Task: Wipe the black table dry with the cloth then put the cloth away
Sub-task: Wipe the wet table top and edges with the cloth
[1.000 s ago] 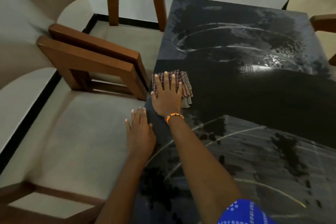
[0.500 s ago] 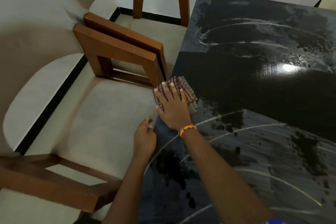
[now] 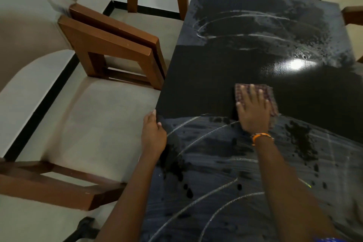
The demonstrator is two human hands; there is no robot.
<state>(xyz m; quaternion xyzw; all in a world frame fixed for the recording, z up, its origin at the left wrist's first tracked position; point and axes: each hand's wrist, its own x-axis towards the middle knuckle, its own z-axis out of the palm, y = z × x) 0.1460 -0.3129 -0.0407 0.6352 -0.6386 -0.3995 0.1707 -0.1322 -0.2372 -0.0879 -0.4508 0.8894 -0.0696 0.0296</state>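
Note:
The black table (image 3: 206,76) fills the right half of the view. A dark dry band crosses its middle, with wet streaks and droplets on the far part and the near part. My right hand (image 3: 253,110) lies flat, fingers spread, on a folded checked cloth (image 3: 272,100) pressed to the tabletop at the near edge of the dry band. An orange band sits on that wrist. My left hand (image 3: 153,133) grips the table's left edge, fingers curled over it.
Cream-cushioned chairs with brown wooden arms (image 3: 110,45) stand tight against the table's left side. Another wooden arm (image 3: 49,184) lies near left. A further chair arm (image 3: 352,14) shows at the far right corner. A white wall runs behind.
My right hand has slid the cloth rightward from the table's left edge toward the middle, leaving a dry band. My left hand has curled onto the table edge.

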